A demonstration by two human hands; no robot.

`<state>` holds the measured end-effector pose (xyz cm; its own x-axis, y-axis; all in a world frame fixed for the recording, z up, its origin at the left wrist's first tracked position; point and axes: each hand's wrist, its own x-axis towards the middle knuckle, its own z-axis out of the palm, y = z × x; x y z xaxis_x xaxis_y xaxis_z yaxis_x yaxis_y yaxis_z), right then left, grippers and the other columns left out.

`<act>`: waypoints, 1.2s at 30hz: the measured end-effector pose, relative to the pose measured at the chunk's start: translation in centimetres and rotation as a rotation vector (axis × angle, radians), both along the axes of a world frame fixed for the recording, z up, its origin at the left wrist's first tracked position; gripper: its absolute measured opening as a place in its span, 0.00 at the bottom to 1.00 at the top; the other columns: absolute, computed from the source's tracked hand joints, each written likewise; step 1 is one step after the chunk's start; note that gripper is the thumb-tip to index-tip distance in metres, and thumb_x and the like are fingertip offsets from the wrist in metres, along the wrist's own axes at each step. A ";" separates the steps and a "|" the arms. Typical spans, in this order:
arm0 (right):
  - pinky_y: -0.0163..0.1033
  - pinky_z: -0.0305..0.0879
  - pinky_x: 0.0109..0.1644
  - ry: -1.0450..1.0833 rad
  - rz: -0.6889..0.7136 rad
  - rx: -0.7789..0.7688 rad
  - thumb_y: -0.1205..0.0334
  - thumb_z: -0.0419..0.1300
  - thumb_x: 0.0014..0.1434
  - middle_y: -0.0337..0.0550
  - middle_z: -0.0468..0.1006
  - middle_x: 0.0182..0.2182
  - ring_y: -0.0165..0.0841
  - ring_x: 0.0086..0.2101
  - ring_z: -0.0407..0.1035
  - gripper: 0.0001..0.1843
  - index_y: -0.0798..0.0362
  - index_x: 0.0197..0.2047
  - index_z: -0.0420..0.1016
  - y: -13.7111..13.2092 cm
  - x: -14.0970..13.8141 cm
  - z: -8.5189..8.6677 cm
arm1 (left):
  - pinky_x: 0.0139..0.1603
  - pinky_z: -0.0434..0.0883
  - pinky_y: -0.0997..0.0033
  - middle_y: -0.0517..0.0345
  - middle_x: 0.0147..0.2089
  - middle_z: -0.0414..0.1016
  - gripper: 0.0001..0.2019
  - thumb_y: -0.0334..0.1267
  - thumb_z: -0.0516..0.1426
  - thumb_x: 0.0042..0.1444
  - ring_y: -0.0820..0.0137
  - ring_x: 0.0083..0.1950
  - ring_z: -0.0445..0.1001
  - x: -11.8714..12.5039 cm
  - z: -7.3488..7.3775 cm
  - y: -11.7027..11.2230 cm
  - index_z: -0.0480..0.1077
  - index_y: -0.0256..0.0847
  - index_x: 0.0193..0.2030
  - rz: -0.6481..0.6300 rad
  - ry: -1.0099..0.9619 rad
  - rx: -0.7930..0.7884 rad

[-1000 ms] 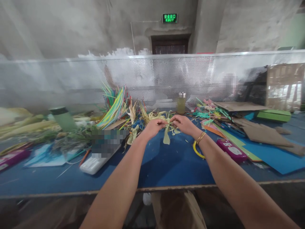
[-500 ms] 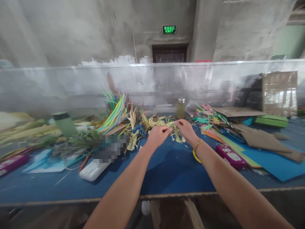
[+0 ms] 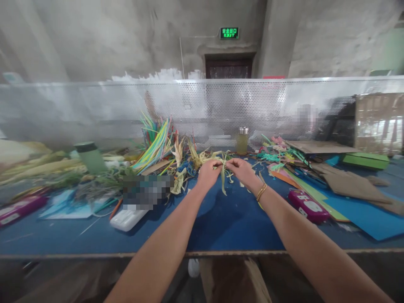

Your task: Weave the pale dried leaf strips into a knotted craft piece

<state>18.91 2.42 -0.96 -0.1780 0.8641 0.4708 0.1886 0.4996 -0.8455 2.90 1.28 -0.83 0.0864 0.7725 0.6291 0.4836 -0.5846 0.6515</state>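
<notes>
Between my two hands a pale green-yellow strip, which looks like corn husk [image 3: 223, 185], hangs down over the blue table. My left hand [image 3: 208, 174] pinches it from the left, thumb and fingers pressed together. From the other side, my right hand [image 3: 243, 172], with a gold bracelet on its wrist, pinches it too, the fingertips of both hands almost touching. Behind the hands lie more dried husks [image 3: 198, 158] in a loose heap, with small scraps scattered around. A curled husk piece [image 3: 178, 183] rests left of my left hand.
Left stand a bundle of coloured thin sticks [image 3: 154, 145], a green tumbler [image 3: 91, 159] and a white case [image 3: 128, 218]. A glass bottle [image 3: 242, 142] is behind the hands. Right are a magenta box [image 3: 307, 206], blue sheets [image 3: 362, 219] and cardboard [image 3: 350, 183]. A perforated metal screen [image 3: 259, 101] borders the back.
My hands have drawn closer together, and the husk strip now hangs straight down between the fingertips. The camera view has shifted slightly.
</notes>
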 end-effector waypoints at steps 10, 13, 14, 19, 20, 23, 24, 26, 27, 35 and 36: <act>0.36 0.62 0.37 -0.230 -0.043 0.336 0.63 0.58 0.54 0.40 0.74 0.28 0.30 0.30 0.67 0.04 0.54 0.32 0.73 -0.2 1.2 1.2 | 0.29 0.59 0.73 0.62 0.25 0.65 0.10 0.42 0.63 0.47 0.76 0.26 0.62 0.4 0.6 -0.6 0.69 0.38 0.27 -0.366 -0.478 -0.359; 0.35 0.62 0.37 -0.297 -0.074 0.395 0.65 0.59 0.54 0.41 0.75 0.28 0.30 0.31 0.68 0.03 0.54 0.31 0.73 -0.7 1.2 1.5 | 0.27 0.55 0.74 0.65 0.22 0.62 0.13 0.41 0.66 0.42 0.77 0.23 0.59 0.5 0.2 -0.5 0.66 0.39 0.25 -0.370 -0.527 -0.425; 0.35 0.62 0.37 -0.316 -0.084 0.413 0.65 0.59 0.53 0.41 0.76 0.28 0.30 0.31 0.68 0.03 0.54 0.31 0.73 -0.8 1.1 1.6 | 0.26 0.55 0.74 0.65 0.21 0.61 0.14 0.41 0.67 0.41 0.77 0.23 0.58 0.5 0.2 -0.5 0.65 0.39 0.24 -0.372 -0.537 -0.440; 0.35 0.61 0.36 -0.365 -0.095 0.466 0.66 0.60 0.54 0.41 0.75 0.28 0.30 0.31 0.67 0.03 0.54 0.30 0.74 -1.2 1.0 1.7 | 0.26 0.54 0.74 0.67 0.20 0.59 0.14 0.38 0.67 0.38 0.78 0.21 0.57 0.5 0.4 -0.6 0.64 0.39 0.22 -0.364 -0.595 -0.497; 0.35 0.61 0.37 -0.368 -0.091 0.467 0.65 0.60 0.54 0.41 0.75 0.28 0.30 0.31 0.67 0.03 0.54 0.30 0.74 -1.2 1.0 1.7 | 0.26 0.54 0.74 0.67 0.20 0.60 0.14 0.38 0.66 0.38 0.78 0.22 0.57 0.5 0.4 -0.6 0.64 0.39 0.22 -0.360 -0.599 -0.504; 0.35 0.61 0.38 -0.390 -0.063 0.467 0.65 0.60 0.55 0.41 0.76 0.29 0.30 0.31 0.68 0.03 0.54 0.31 0.74 -1.1 1.2 1.8 | 0.26 0.54 0.74 0.67 0.19 0.59 0.13 0.37 0.66 0.39 0.78 0.22 0.57 0.5 0.4 -0.7 0.64 0.39 0.22 -0.356 -0.588 -0.528; 0.35 0.61 0.38 -0.399 -0.059 0.468 0.66 0.60 0.55 0.41 0.76 0.29 0.30 0.31 0.68 0.03 0.54 0.31 0.74 -1.1 1.3 1.8 | 0.26 0.54 0.74 0.67 0.19 0.59 0.13 0.37 0.66 0.39 0.79 0.21 0.56 0.5 0.3 -0.7 0.64 0.39 0.21 -0.360 -0.583 -0.533; 0.35 0.60 0.38 -0.419 -0.075 0.470 0.66 0.60 0.55 0.41 0.76 0.29 0.30 0.32 0.68 0.03 0.54 0.31 0.74 -1.1 1.4 1.9 | 0.25 0.53 0.73 0.68 0.18 0.57 0.14 0.37 0.66 0.38 0.79 0.21 0.55 0.5 0.2 -0.6 0.63 0.39 0.21 -0.373 -0.578 -0.537; 0.35 0.60 0.38 -0.430 -0.090 0.470 0.66 0.60 0.55 0.41 0.76 0.30 0.31 0.32 0.68 0.02 0.55 0.31 0.74 -1.1 1.4 1.9 | 0.25 0.53 0.73 0.69 0.17 0.57 0.15 0.37 0.66 0.38 0.79 0.21 0.55 0.5 0.1 -0.6 0.62 0.39 0.20 -0.377 -0.578 -0.534; 0.36 0.57 0.38 -0.523 -0.106 0.460 0.67 0.59 0.55 0.41 0.75 0.29 0.31 0.32 0.65 0.03 0.54 0.29 0.71 -0.9 1.4 2.0 | 0.24 0.50 0.72 0.68 0.16 0.57 0.11 0.34 0.63 0.38 0.79 0.20 0.54 0.3 0.0 -0.2 0.63 0.39 0.20 -0.334 -0.501 -0.521; 0.35 0.57 0.38 -0.523 -0.102 0.455 0.67 0.59 0.55 0.41 0.74 0.29 0.30 0.32 0.65 0.04 0.54 0.29 0.71 -0.9 1.5 2.0 | 0.24 0.51 0.72 0.68 0.16 0.56 0.10 0.34 0.63 0.38 0.78 0.20 0.54 0.2 0.0 -0.1 0.63 0.39 0.20 -0.338 -0.498 -0.531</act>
